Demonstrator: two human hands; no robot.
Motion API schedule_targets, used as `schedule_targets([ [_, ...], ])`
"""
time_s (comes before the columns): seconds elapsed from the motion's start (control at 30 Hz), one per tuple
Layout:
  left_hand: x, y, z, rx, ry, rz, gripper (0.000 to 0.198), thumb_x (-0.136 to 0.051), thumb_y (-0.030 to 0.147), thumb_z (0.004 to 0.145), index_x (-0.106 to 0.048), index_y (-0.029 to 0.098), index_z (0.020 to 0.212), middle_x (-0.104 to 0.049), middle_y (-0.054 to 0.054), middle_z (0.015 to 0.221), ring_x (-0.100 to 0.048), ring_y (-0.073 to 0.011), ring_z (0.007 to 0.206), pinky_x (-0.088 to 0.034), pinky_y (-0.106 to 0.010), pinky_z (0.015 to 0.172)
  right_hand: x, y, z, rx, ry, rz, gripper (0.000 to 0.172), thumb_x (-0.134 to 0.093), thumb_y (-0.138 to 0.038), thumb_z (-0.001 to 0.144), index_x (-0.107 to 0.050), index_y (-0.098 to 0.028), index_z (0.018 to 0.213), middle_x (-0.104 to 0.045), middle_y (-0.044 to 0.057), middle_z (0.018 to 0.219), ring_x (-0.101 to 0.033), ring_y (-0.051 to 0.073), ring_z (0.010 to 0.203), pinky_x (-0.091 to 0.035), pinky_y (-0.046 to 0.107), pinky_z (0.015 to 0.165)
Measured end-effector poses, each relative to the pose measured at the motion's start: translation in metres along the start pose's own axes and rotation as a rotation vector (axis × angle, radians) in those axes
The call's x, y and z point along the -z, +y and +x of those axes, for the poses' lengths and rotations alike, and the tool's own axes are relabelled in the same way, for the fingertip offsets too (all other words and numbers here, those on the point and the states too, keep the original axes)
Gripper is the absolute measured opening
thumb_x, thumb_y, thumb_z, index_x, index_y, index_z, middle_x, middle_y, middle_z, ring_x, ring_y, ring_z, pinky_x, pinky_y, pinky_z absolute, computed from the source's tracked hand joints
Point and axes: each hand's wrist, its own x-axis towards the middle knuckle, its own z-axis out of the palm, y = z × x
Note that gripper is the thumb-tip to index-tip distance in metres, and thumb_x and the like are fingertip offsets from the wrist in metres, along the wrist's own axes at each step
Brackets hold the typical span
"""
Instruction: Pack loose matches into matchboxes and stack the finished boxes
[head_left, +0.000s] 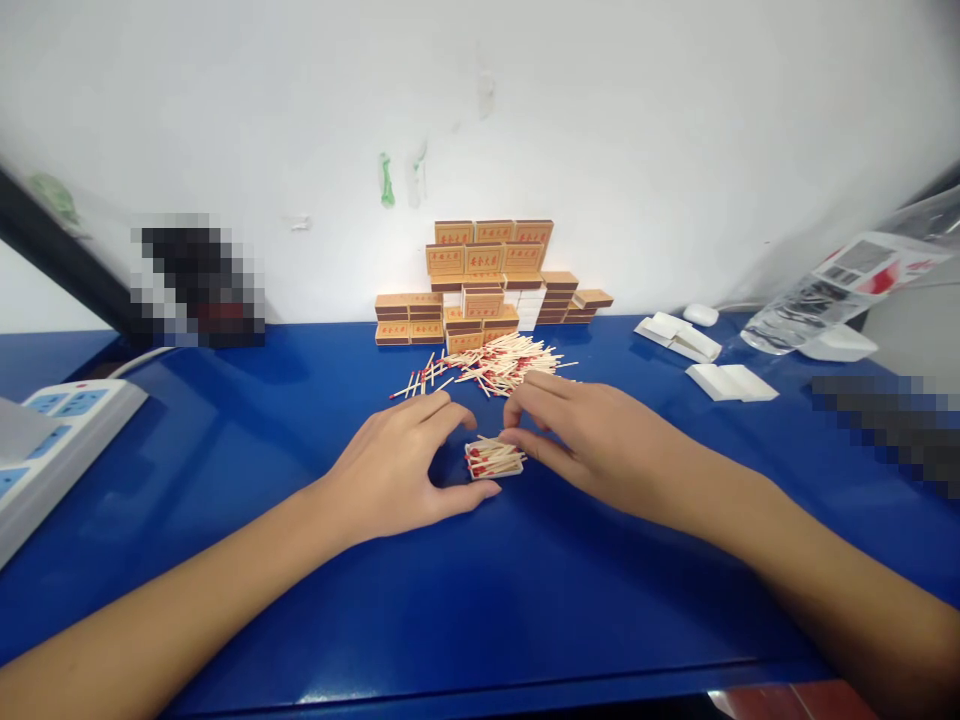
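A small white matchbox tray [495, 474] lies on the blue table, filled with matches [496, 457]. Most of their red heads point left, and some sticks jut over the rim at the right. My left hand [397, 465] is open on the tray's left side, thumb in front and fingers curved behind it, with a gap between. At the tray's right rear corner, my right hand [592, 440] has thumb and forefinger tips pinched close together. What lies between those tips, if anything, cannot be made out. Just behind both hands is a heap of loose matches [514, 365].
Stacked orange matchboxes [484, 260] stand against the wall behind the heap. White unfolded trays [731, 382], a white case [700, 315] and a clear plastic bottle [810, 300] are at the right. A power strip [112, 410] sits at the left edge.
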Motion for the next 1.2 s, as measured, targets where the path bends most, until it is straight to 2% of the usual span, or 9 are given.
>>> schedule_targets([
  [0.17, -0.002, 0.0, -0.001, -0.053, 0.017, 0.002, 0.04, -0.08, 0.05, 0.088, -0.068, 0.02, 0.111, -0.065, -0.002, 0.093, -0.064, -0.0193, 0.077, -0.048, -0.033, 0.068, -0.006, 0.005, 0.011, -0.074, 0.016, 0.132, 0.011, -0.062, -0.024, 0.102, -0.068, -0.019, 0.094, -0.067, 0.005, 0.094, -0.059, 0.018, 0.083, -0.04, 0.03, 0.071],
  [0.27, -0.003, 0.0, -0.001, -0.02, 0.015, 0.006, 0.038, -0.08, 0.048, 0.087, -0.067, 0.02, 0.108, -0.065, -0.001, 0.093, -0.064, -0.0196, 0.078, -0.048, -0.033, 0.068, -0.011, 0.005, 0.022, -0.087, -0.003, 0.195, 0.012, -0.069, -0.029, 0.098, -0.072, -0.018, 0.092, -0.066, 0.002, 0.084, -0.058, 0.017, 0.079, -0.038, 0.029, 0.069],
  [0.37, -0.004, 0.0, -0.001, 0.026, 0.0, 0.016, 0.035, -0.08, 0.049, 0.087, -0.068, 0.02, 0.104, -0.065, -0.001, 0.093, -0.064, -0.0197, 0.079, -0.047, -0.033, 0.068, -0.014, 0.006, 0.03, -0.067, -0.036, 0.24, 0.01, -0.071, -0.025, 0.095, -0.075, -0.018, 0.089, -0.065, 0.001, 0.079, -0.056, 0.015, 0.075, -0.036, 0.028, 0.068],
  [0.57, -0.005, -0.002, -0.003, 0.011, -0.017, 0.018, 0.033, -0.076, 0.052, 0.09, -0.07, 0.02, 0.096, -0.063, -0.001, 0.09, -0.064, -0.0195, 0.079, -0.048, -0.034, 0.069, -0.013, 0.012, 0.028, -0.01, -0.069, 0.29, 0.018, -0.064, -0.028, 0.1, -0.071, -0.018, 0.087, -0.062, 0.0, 0.078, -0.051, 0.015, 0.072, -0.034, 0.029, 0.066],
  [0.73, -0.003, -0.002, -0.003, -0.045, 0.057, -0.005, 0.031, -0.076, 0.05, 0.091, -0.068, 0.021, 0.099, -0.065, -0.001, 0.091, -0.064, -0.0189, 0.08, -0.047, -0.032, 0.068, -0.002, 0.023, 0.023, -0.061, -0.013, 0.334, 0.031, -0.055, -0.033, 0.106, -0.062, -0.019, 0.079, -0.059, -0.002, 0.072, -0.048, 0.014, 0.068, -0.034, 0.029, 0.065],
  [0.83, -0.003, -0.003, -0.003, -0.062, 0.11, -0.018, 0.03, -0.075, 0.048, 0.093, -0.067, 0.021, 0.102, -0.067, -0.002, 0.092, -0.064, -0.0188, 0.082, -0.048, -0.032, 0.071, 0.004, 0.027, 0.018, -0.065, -0.058, 0.396, 0.027, -0.055, -0.035, 0.107, -0.067, -0.02, 0.087, -0.065, -0.002, 0.079, -0.053, 0.014, 0.071, -0.038, 0.029, 0.067],
  [0.97, -0.005, -0.005, -0.002, -0.024, 0.108, -0.008, 0.029, -0.076, 0.048, 0.092, -0.068, 0.02, 0.099, -0.066, -0.002, 0.091, -0.063, -0.019, 0.082, -0.047, -0.032, 0.071, 0.006, 0.03, 0.011, -0.049, -0.085, 0.381, 0.019, -0.059, -0.033, 0.104, -0.074, -0.021, 0.099, -0.074, 0.0, 0.093, -0.061, 0.015, 0.081, -0.042, 0.029, 0.072],
  [1.2, -0.006, -0.006, -0.001, -0.003, 0.084, -0.024, 0.03, -0.077, 0.047, 0.091, -0.069, 0.02, 0.1, -0.068, -0.002, 0.093, -0.065, -0.0197, 0.085, -0.048, -0.032, 0.073, -0.001, 0.029, 0.007, -0.095, -0.128, 0.356, 0.018, -0.06, -0.03, 0.102, -0.071, -0.02, 0.092, -0.073, 0.002, 0.087, -0.061, 0.016, 0.075, -0.044, 0.03, 0.069],
])
